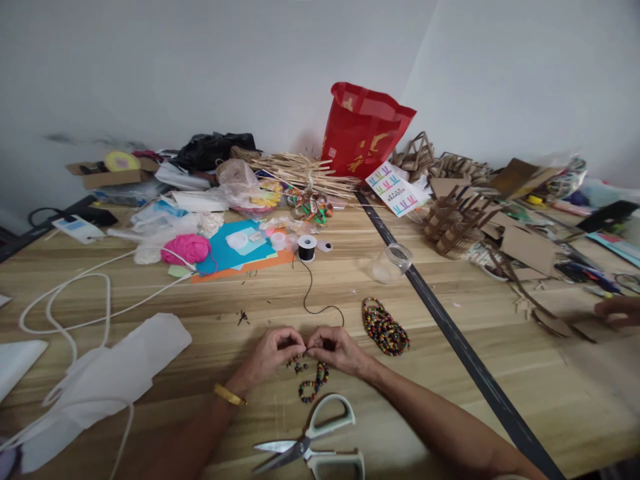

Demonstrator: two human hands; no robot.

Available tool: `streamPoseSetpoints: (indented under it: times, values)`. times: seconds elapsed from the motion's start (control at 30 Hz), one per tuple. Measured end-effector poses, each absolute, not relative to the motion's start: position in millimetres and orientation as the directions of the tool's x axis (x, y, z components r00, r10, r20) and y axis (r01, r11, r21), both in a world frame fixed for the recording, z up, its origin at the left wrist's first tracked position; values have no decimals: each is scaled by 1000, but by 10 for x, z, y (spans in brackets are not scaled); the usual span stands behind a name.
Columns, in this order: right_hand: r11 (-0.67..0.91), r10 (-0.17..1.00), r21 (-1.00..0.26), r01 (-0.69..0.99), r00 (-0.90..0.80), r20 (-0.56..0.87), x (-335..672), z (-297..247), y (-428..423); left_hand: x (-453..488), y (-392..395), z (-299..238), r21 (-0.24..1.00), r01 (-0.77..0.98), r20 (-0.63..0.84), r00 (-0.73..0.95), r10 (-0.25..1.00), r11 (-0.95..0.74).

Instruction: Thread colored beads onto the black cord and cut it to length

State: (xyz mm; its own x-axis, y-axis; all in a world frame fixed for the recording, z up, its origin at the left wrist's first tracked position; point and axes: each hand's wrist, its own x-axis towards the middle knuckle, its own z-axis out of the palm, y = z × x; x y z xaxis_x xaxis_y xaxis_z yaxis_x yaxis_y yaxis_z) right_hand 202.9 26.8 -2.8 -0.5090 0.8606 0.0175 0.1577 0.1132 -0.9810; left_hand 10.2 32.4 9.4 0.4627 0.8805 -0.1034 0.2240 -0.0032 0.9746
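My left hand and my right hand meet fingertip to fingertip above the wooden table, both pinched on a short string of dark coloured beads that hangs and curls below them. A thin black thread runs from my fingers up to a black spool. A gold bangle circles my left wrist. A pile of finished bead strands lies just right of my right hand.
Grey-handled scissors lie near me. White cloth and a white cord lie left. A clear jar, pink yarn, coloured paper, a red bag and cardboard pieces sit beyond. Another person's hand rests at right.
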Motion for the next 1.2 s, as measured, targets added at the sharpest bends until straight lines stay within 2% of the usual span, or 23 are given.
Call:
streamPoseSetpoints:
  times: [0.23, 0.4, 0.57, 0.7, 0.87, 1.03, 1.2]
  values:
    - [131, 863, -974, 187, -504, 20, 2037, -28, 274, 106, 315, 122, 969, 247, -127, 464, 877, 9]
    - [113, 864, -983, 148, -503, 24, 2027, -8, 268, 108, 310, 114, 962, 274, -121, 470, 875, -14]
    - [99, 874, -988, 118, -484, 30, 2025, -18, 270, 117, 293, 88, 940, 274, 55, 467, 883, -204]
    - [65, 896, -995, 71, -442, 27, 2023, -35, 281, 147, 213, 135, 804, 434, 180, 473, 863, -406]
    - [49, 886, -998, 50, -464, 21, 2025, -20, 288, 159, 98, 138, 583, 545, 225, 604, 764, -602]
    - [54, 888, -998, 44, -458, 27, 2022, -16, 291, 148, 69, 91, 421, 615, 179, 664, 726, -667]
    - [53, 889, -998, 41, -457, 28, 2015, -36, 295, 155, 82, 94, 348, 616, 186, 693, 696, -707]
